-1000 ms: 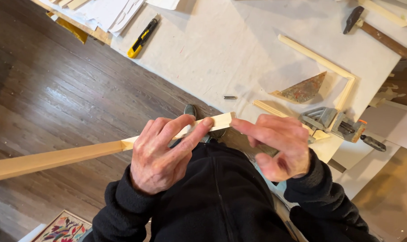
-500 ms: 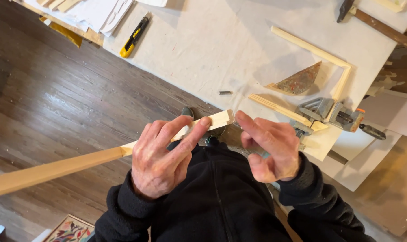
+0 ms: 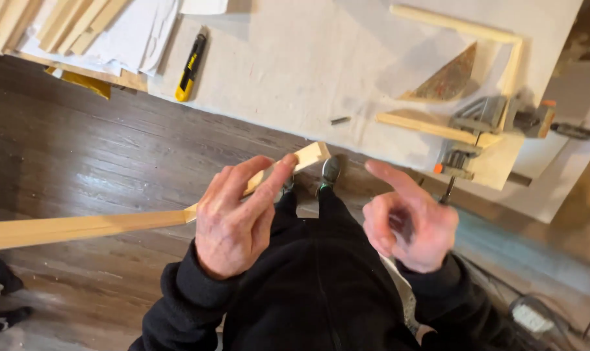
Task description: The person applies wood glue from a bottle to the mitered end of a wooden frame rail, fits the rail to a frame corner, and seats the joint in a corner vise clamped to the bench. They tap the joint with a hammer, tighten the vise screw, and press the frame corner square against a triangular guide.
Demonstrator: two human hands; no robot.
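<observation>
left hand (image 3: pixel 233 218) grip around long wooden strip (image 3: pixel 80 226), right hand (image 3: pixel 409 221) empty

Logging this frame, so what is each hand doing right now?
Left hand: closed on the long wooden strip, near its angled end.
Right hand: open, holding nothing, blurred, beside the strip's end.

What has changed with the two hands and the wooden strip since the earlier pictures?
The right hand has come off the strip and moved right, away from its end; it is now free and blurred. The left hand still holds the strip near that end. The clamped frame and knife lie unchanged.
</observation>
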